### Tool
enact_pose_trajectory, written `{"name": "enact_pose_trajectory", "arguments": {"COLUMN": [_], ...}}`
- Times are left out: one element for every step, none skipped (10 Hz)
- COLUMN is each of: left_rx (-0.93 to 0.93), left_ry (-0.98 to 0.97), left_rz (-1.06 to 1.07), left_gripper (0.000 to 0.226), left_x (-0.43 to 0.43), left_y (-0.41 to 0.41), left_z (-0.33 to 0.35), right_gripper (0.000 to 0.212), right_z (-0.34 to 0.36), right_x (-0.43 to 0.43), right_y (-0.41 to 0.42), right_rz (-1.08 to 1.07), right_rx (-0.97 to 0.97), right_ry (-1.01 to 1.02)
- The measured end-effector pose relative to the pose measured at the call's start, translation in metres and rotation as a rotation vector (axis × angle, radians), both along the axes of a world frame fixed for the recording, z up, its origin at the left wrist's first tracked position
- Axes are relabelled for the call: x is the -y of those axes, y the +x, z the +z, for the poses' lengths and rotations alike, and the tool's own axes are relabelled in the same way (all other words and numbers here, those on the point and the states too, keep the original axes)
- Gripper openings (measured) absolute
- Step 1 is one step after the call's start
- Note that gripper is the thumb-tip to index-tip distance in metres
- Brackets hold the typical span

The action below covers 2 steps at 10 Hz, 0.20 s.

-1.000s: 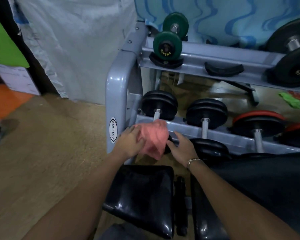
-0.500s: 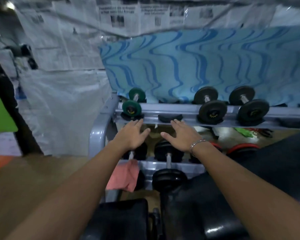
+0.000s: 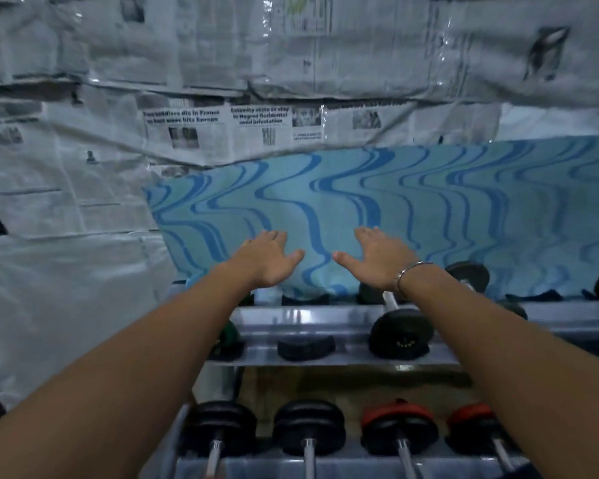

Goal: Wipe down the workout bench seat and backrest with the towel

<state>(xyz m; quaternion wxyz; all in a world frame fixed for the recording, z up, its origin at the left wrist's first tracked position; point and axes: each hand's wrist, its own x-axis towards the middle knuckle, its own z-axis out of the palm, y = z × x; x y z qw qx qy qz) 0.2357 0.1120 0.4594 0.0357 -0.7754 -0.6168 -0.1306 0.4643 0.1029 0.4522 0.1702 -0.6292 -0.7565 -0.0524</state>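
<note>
Head view: both hands spread, empty, above the dumbbell rack [image 3: 325, 354].
Left hand [image 3: 267, 259] at 11 o'clock, right hand [image 3: 377, 259] at 1 o'clock; towel, bench not visible.

green dumbbell [image 3: 227, 335] hidden by left forearm

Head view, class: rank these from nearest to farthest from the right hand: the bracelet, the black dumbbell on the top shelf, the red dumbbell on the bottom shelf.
1. Bracelet, on the right hand's own wrist.
2. Black dumbbell, top shelf, just below that wrist.
3. Red dumbbell, bottom shelf, lowest in view.
</note>
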Motion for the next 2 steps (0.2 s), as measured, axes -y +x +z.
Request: {"name": "enact_pose_trajectory", "arguments": {"left_rx": [0.046,0.091], "left_ry": [-0.036,-0.04], "left_rz": [0.029,0.042], "left_gripper": [0.079,0.08], "left_x": [-0.013,-0.009], "left_y": [-0.003,-0.002], "left_z": [0.103,0.208], "right_gripper": [0.089,0.087], "right_z": [0.112,0.221], "right_x": [0.003,0.019], "right_y": [0.003,-0.001], "right_rz": [-0.026,-0.008], "right_rx": [-0.017,-0.078], "right_ry": [-0.024,-0.048]}}
